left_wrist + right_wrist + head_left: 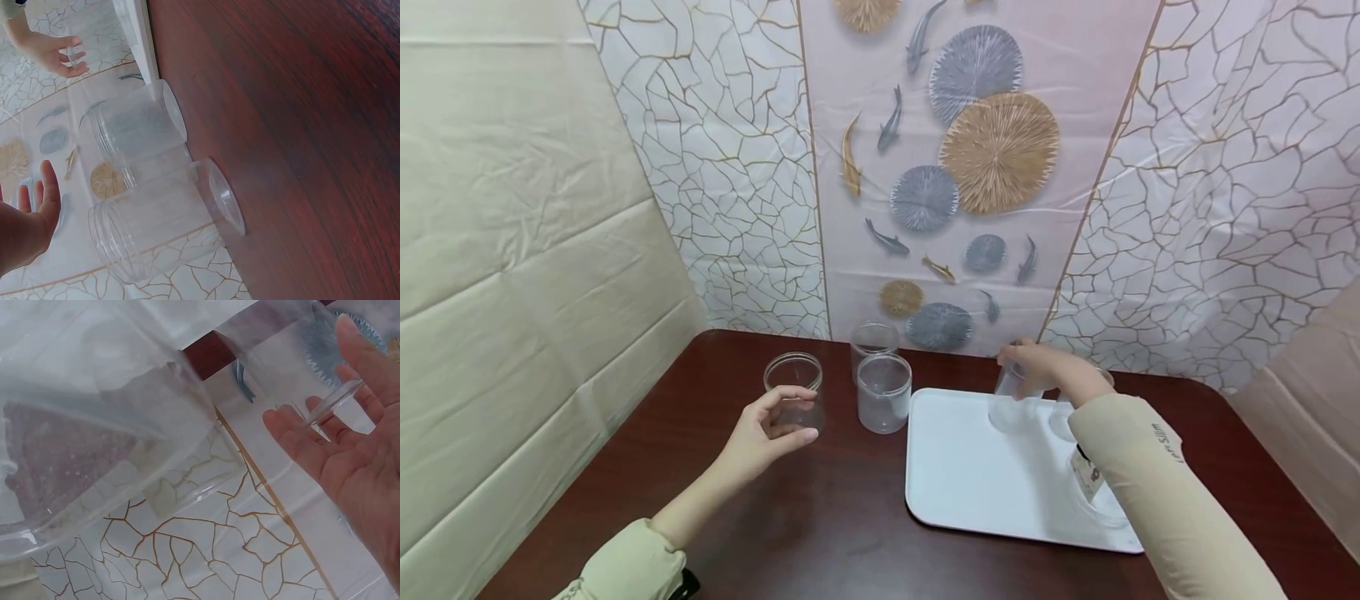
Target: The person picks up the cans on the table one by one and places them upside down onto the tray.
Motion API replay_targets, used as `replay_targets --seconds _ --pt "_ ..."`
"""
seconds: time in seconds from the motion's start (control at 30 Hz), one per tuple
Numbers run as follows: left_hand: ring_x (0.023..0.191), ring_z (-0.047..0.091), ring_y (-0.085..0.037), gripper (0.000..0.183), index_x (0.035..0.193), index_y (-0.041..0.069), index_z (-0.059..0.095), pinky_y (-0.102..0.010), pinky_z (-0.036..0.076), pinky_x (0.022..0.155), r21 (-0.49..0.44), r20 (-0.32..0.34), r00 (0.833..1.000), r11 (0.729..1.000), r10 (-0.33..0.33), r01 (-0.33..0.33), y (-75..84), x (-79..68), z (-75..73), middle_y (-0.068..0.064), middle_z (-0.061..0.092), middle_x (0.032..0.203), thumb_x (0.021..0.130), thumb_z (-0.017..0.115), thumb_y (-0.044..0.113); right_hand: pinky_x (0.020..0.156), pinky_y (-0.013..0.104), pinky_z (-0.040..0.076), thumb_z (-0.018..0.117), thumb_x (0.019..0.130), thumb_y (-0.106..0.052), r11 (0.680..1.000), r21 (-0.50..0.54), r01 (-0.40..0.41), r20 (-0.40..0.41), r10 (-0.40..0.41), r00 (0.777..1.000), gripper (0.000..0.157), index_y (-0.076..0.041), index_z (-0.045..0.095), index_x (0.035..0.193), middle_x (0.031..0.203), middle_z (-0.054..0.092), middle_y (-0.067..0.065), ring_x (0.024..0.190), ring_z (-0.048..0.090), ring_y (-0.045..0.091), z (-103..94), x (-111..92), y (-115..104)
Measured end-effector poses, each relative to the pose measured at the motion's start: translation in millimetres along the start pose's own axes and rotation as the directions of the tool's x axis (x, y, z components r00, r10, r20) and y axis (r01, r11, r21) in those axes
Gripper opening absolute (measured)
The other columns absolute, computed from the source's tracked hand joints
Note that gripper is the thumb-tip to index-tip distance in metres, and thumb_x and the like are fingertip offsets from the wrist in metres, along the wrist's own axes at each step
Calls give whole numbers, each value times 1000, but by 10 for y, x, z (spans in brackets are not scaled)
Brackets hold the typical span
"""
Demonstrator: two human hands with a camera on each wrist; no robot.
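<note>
My right hand (1051, 368) grips a clear plastic jar (1013, 410) near its rim, over the back of the white tray (977, 475). In the right wrist view the thumb and fingers (300, 440) curl around the edge of this jar. My left hand (758, 433) holds nothing; its thumb and fingers are apart and loosely bent. It is nearest to a clear jar (793, 367) on the table's left side, which it partly covers in the head view. In the left wrist view that hand (28, 228) shows beside the jar (162, 231), with no grip on it.
Two more clear jars, one in front (883, 400) and one behind (874, 333), stand left of the tray. At the tray's right are another jar (1062, 421) and a clear container with a label (1086, 475), partly hidden by my right sleeve. A patterned curtain (760, 208) hangs behind the table.
</note>
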State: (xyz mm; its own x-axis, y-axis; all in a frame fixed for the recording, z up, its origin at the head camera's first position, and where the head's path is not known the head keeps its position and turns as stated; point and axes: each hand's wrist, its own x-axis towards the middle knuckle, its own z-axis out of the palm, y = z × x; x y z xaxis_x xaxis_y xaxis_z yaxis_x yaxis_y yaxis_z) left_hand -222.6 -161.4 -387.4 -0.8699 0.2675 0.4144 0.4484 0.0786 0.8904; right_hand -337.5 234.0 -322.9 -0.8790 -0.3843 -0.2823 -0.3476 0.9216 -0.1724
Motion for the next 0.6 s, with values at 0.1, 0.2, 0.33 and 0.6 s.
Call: replay_targets --seconds 0.1,0.2,0.33,0.6 --pt "100 60 -1 43 118 -7 51 -23 55 80 -2 2 1000 1000 -6 6 0 8 4 17 61 109 79 70 -2 93 56 44 72 82 -10 1000 -7 -23 6 23 1000 59 -1 45 134 132 34 32 118 46 46 0 4 -18" --pt "95 62 -3 42 118 -6 52 -25 56 78 -6 -4 1000 1000 -17 17 -2 -2 3 15 62 108 80 69 -2 94 55 44 70 83 -9 1000 -8 -22 12 22 1000 59 0 43 134 130 35 32 118 46 46 16 13 -59" --pt "93 63 -4 42 117 -7 52 -26 57 78 -12 7 1000 1000 -19 19 -17 -4 12 14 62 106 80 69 -3 93 53 45 70 83 -7 1000 -13 -10 18 11 1000 56 1 45 132 129 37 31 118 46 43 2 12 -93" --pt "94 64 -5 41 118 -4 52 -27 57 78 -21 16 997 997 -71 71 -7 25 40 11 62 105 81 69 0 91 51 47 71 83 -9 999 -45 -16 34 18 999 52 0 47 129 127 41 30 115 48 41 -45 -13 -106"
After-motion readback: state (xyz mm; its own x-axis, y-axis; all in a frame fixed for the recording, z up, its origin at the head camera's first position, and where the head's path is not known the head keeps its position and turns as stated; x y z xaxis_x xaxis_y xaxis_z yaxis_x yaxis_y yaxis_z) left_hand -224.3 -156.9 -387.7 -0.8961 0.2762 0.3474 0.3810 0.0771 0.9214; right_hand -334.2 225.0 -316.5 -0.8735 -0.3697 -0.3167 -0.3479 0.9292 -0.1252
